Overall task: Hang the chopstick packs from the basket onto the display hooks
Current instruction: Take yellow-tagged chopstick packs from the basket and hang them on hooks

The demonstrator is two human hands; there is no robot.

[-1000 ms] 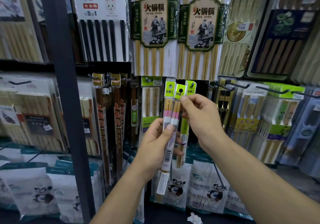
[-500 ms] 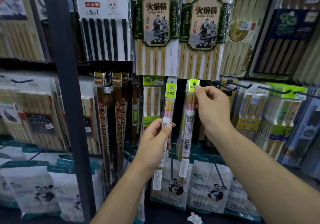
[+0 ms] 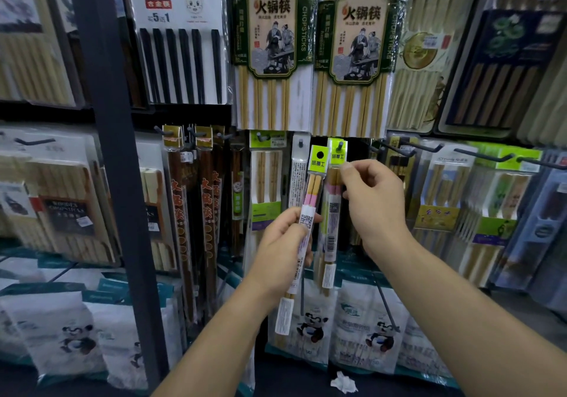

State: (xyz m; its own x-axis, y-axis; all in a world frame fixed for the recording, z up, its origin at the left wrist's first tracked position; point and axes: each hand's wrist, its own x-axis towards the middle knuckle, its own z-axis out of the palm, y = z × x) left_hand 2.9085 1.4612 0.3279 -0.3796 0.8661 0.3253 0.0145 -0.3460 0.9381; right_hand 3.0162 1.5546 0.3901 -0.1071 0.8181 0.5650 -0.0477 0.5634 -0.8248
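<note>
At the middle of the lower hook row, beneath the two large green-labelled packs [image 3: 273,44], one slim chopstick pack, recorded as the hung pack [image 3: 333,231], sits on its hook [image 3: 340,145], the peg passing through the hole in its lime-green header. The right hand [image 3: 374,203] is at that pack's upper right edge with fingers curled. Forefinger and thumb lie against or just beside the edge, and it cannot be told whether they pinch the pack or only touch it. The left hand [image 3: 285,249] grips a second, matching pack, the held pack [image 3: 314,188], around its middle. It stands nearly upright, just left of the hung pack, with its header hole open and on no peg. No basket is in view. Assessment: one pack is judged placed, and the step in hand is the changeover to the second. The next move calls for the right hand to come clear of the hung pack, and for the held pack to be raised so that its header hole lines up with the tip of the same hook and slides on in front. Either hand would need a hold near the header to steer the hole. Risk noted: the packs are close enough that a careless push could knock the hung pack off the hook. Panda-printed bags [image 3: 313,326] hang below.
</note>
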